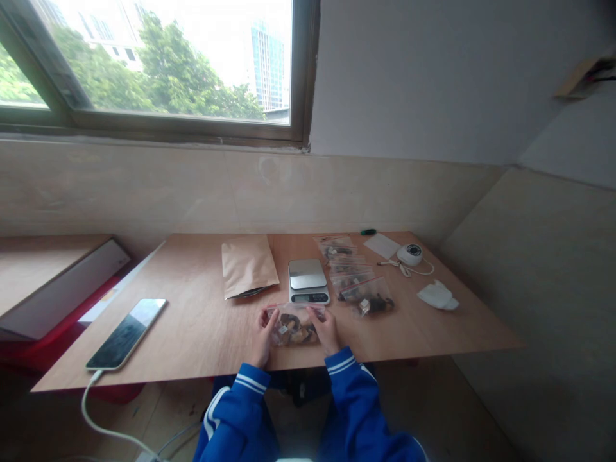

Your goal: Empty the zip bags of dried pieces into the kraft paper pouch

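Observation:
A clear zip bag (294, 328) with brown dried pieces, which look like mushrooms, and a small white packet inside is at the table's front edge. My left hand (264, 333) pinches its upper left corner, and my right hand (327, 328) grips the upper right corner. Both thumbs lie along the top, near the seal; whether it is closed I cannot tell. Just behind the bag sits a digital kitchen scale (308, 276) with a bare steel plate. To its left lies a brown kraft pouch (249, 264), its mouth facing me.
Several filled zip bags (369, 301) overlap in a row right of the scale. Farther right are a white dome-shaped device (410, 254) with a cable, a white card (382, 245) and a crumpled tissue (437, 295). A phone (128, 335) on a charging cable lies at the left edge.

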Action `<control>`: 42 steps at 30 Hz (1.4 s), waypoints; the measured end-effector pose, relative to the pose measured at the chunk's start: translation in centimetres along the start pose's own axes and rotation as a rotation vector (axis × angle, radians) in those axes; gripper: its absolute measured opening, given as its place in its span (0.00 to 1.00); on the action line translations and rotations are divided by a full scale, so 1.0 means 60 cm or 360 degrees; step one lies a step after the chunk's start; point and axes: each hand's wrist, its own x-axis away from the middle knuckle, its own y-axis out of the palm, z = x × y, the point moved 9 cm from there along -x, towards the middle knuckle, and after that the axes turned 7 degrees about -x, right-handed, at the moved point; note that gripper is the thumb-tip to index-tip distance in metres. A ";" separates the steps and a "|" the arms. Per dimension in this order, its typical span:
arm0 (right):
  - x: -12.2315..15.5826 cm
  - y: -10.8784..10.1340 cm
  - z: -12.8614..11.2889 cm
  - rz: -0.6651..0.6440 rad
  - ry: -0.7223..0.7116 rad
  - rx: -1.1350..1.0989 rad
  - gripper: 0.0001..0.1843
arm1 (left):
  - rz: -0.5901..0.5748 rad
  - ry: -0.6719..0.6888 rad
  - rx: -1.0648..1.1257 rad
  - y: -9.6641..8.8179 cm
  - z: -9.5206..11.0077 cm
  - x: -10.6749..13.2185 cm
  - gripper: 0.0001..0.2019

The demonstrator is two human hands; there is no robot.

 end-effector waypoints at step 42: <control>0.008 0.018 -0.022 -0.0171 -0.0090 -0.0020 0.14 | -0.0018 -0.0106 -0.0132 0.005 0.003 0.010 0.16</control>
